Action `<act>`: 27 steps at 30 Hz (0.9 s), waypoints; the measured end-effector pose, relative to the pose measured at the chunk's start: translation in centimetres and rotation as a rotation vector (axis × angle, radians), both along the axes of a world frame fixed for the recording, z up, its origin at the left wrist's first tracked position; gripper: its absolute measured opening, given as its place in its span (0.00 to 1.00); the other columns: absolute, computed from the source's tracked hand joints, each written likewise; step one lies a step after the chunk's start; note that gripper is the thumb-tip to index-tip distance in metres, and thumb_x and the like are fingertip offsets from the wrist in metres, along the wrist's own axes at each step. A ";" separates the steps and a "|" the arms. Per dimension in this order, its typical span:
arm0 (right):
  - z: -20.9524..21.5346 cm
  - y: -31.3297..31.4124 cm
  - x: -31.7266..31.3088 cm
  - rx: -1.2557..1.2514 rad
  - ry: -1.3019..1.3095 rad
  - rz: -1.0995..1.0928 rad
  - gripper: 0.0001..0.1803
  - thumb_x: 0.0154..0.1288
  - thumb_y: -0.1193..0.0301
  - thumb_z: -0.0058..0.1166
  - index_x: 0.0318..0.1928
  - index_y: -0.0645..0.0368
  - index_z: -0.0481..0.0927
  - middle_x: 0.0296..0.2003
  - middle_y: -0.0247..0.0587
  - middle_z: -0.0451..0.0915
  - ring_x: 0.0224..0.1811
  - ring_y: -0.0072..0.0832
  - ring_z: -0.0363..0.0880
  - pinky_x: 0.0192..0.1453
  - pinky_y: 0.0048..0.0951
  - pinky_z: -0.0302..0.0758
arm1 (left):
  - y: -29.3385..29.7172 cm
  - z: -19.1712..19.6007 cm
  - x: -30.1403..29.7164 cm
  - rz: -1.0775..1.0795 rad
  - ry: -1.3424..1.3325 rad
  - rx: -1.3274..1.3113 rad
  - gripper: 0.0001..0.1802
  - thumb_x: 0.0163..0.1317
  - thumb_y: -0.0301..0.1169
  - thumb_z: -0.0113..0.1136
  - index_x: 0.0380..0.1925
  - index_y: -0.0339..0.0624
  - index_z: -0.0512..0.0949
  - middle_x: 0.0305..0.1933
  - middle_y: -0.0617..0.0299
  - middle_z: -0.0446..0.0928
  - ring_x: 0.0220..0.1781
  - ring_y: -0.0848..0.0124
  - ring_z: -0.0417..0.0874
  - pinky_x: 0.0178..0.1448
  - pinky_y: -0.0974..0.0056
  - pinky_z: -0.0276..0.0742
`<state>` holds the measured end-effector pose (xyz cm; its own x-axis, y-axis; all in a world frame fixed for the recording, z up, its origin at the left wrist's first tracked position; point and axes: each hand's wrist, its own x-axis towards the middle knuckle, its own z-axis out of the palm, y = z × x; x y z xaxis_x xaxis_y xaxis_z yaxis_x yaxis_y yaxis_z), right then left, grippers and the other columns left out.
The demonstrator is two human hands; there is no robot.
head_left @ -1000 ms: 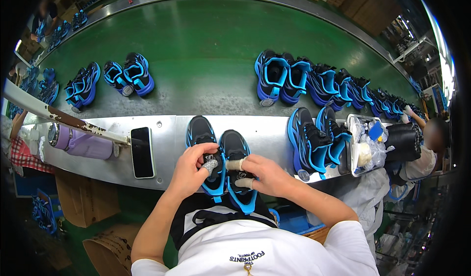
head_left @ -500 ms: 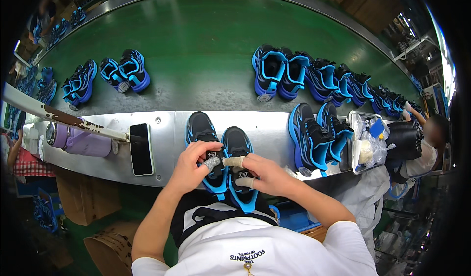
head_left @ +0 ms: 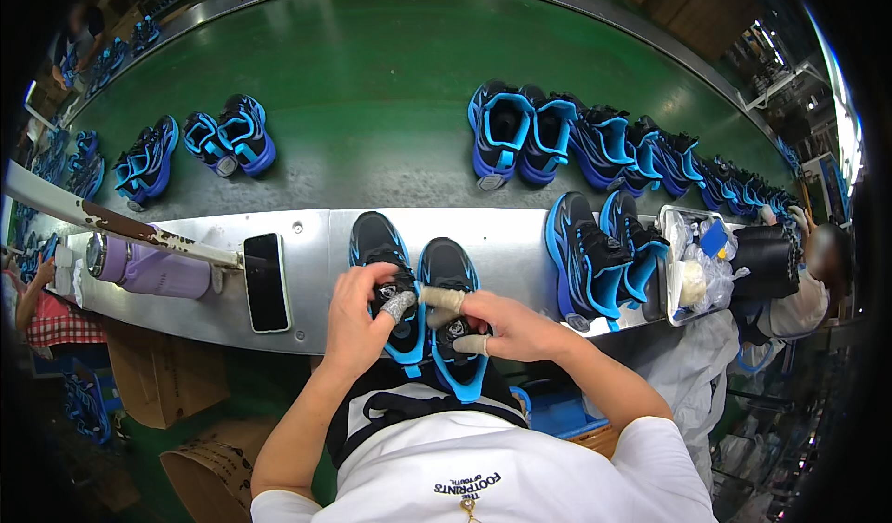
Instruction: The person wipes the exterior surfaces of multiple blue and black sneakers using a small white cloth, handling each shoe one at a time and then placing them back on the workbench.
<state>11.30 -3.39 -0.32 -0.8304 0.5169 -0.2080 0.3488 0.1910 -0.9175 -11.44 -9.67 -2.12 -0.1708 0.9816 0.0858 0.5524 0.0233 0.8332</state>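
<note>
Two black sneakers with bright blue trim lie side by side in front of me, toes pointing away, their heels over the metal ledge's near edge. My left hand (head_left: 360, 311) is closed on the tongue and lace area of the left sneaker (head_left: 376, 235); its thumb wears a grey wrap. At the right sneaker (head_left: 448, 261), my right hand (head_left: 506, 326) pinches round the upper part of the tongue, beside a round badge. Its index finger and thumb carry beige wraps, and the index finger reaches across toward the left sneaker.
Another sneaker pair (head_left: 595, 254) stands right on the metal ledge (head_left: 511, 230), beside a tray of plastic bags (head_left: 688, 286). A phone (head_left: 267, 281) and a purple bottle (head_left: 158, 268) lie left, under a chipped white bar (head_left: 121, 221). More sneakers line the green belt (head_left: 372, 86); a co-worker sits far right.
The sneakers on the belt have shifted slightly left. My left fingers have moved a little left on the sneaker's tongue, showing its badge; my right fingers have shifted slightly.
</note>
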 end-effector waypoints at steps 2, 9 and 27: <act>-0.1 -0.7 -0.2 0.133 -0.001 -0.044 0.24 0.60 0.70 0.63 0.57 0.57 0.74 0.35 0.44 0.71 0.39 0.37 0.73 0.42 0.37 0.71 | 0.4 0.5 0.2 -0.098 -0.129 -0.060 0.20 0.48 0.19 0.57 0.44 0.40 0.78 0.40 0.59 0.78 0.40 0.66 0.73 0.45 0.66 0.71; -0.3 -0.8 -0.1 0.110 0.025 -0.203 0.35 0.58 0.69 0.66 0.67 0.50 0.70 0.38 0.36 0.78 0.31 0.24 0.66 0.39 0.24 0.69 | -5.6 2.2 4.5 -0.253 -0.704 -0.687 0.15 0.64 0.22 0.51 0.50 0.36 0.78 0.40 0.58 0.80 0.35 0.71 0.82 0.39 0.67 0.79; -5.3 -0.9 5.4 0.322 0.123 -0.275 0.33 0.57 0.73 0.62 0.65 0.49 0.74 0.31 0.38 0.69 0.36 0.32 0.71 0.42 0.33 0.70 | -3.9 -2.8 13.7 0.115 -1.270 -0.787 0.14 0.70 0.23 0.45 0.54 0.35 0.73 0.56 0.53 0.77 0.62 0.62 0.77 0.45 0.64 0.81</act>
